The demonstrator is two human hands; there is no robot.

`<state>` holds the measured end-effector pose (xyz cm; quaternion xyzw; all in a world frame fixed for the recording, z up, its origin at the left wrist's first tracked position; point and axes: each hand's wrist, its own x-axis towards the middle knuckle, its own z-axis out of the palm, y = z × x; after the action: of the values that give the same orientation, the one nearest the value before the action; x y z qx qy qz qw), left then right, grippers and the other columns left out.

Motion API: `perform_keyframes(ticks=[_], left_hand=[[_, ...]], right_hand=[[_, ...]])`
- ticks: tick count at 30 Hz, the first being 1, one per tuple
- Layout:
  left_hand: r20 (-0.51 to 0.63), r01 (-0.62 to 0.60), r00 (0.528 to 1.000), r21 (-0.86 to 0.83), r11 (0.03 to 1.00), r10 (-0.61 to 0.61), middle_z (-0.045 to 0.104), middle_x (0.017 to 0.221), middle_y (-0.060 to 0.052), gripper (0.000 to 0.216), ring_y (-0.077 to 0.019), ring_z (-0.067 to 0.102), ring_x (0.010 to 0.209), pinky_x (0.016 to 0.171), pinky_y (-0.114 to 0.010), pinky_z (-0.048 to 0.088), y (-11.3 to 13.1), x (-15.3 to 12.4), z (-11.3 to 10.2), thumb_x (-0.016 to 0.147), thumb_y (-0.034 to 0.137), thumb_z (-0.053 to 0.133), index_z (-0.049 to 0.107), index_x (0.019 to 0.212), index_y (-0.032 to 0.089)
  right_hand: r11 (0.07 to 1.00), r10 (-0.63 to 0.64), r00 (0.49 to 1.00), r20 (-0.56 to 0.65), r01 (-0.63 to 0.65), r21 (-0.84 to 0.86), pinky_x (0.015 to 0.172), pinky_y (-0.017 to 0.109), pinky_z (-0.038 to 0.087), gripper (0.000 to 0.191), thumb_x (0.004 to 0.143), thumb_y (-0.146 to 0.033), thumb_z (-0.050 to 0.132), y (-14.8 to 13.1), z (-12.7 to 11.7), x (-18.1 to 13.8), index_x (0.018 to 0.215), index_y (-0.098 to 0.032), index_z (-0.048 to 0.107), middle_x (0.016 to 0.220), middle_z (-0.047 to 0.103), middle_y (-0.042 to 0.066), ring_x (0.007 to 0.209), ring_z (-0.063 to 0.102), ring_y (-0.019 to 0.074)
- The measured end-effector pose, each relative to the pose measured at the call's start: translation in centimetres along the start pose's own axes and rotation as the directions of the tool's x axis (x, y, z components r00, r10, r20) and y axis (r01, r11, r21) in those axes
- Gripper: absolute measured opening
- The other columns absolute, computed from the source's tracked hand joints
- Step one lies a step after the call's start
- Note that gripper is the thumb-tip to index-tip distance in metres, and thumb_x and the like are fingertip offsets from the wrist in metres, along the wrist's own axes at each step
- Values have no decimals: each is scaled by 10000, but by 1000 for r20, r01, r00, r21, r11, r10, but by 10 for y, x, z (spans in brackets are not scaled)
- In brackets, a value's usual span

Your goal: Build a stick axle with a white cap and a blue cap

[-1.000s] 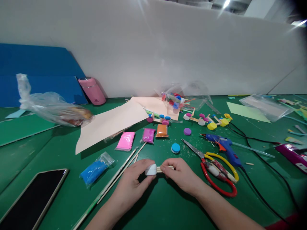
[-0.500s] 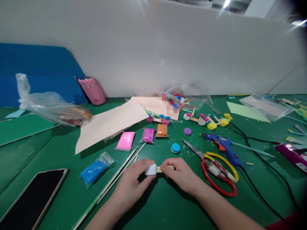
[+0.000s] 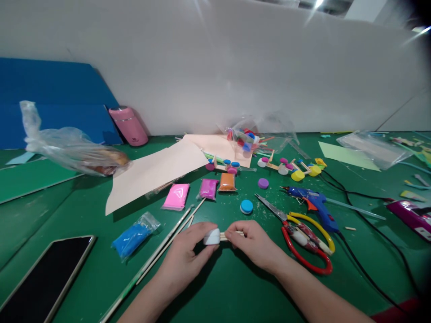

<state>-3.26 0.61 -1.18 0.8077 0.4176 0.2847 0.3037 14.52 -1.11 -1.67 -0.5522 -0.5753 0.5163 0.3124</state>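
Note:
Between thumb and fingers, my left hand (image 3: 188, 251) pinches a white bottle cap (image 3: 212, 237) at its edges. My right hand (image 3: 251, 242) is closed on short pale wooden sticks (image 3: 224, 236), whose left ends meet the cap; whether they are joined to it I cannot tell. Beyond my hands lie a blue cap (image 3: 246, 207) and a purple cap (image 3: 263, 183). Long thin sticks (image 3: 161, 251) run beside my left forearm. Red-and-yellow scissors (image 3: 303, 237) lie to the right of my right hand.
A blue glue gun (image 3: 313, 202) with a black cord lies at right. Small cap-wheeled stick models (image 3: 283, 168) stand farther back. Clay packets (image 3: 176, 196), pale paper (image 3: 155, 175), a phone (image 3: 47, 278), a pink flask (image 3: 129, 126) and a bagged item (image 3: 101, 157) occupy the left.

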Motion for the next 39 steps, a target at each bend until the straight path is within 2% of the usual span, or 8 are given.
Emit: perform_keyframes(ticks=[39], left_hand=[[35, 8, 999, -23, 1000, -7, 670, 936, -31, 214, -164, 609, 863, 787, -260, 464, -2, -1, 1, 741, 163, 557, 597, 949, 192]], right_hand=[[1000, 5, 1000, 3, -5, 2, 454, 194, 231, 221, 774, -262, 473, 1, -1, 0, 614, -133, 552, 530, 406, -46, 504, 326, 81]])
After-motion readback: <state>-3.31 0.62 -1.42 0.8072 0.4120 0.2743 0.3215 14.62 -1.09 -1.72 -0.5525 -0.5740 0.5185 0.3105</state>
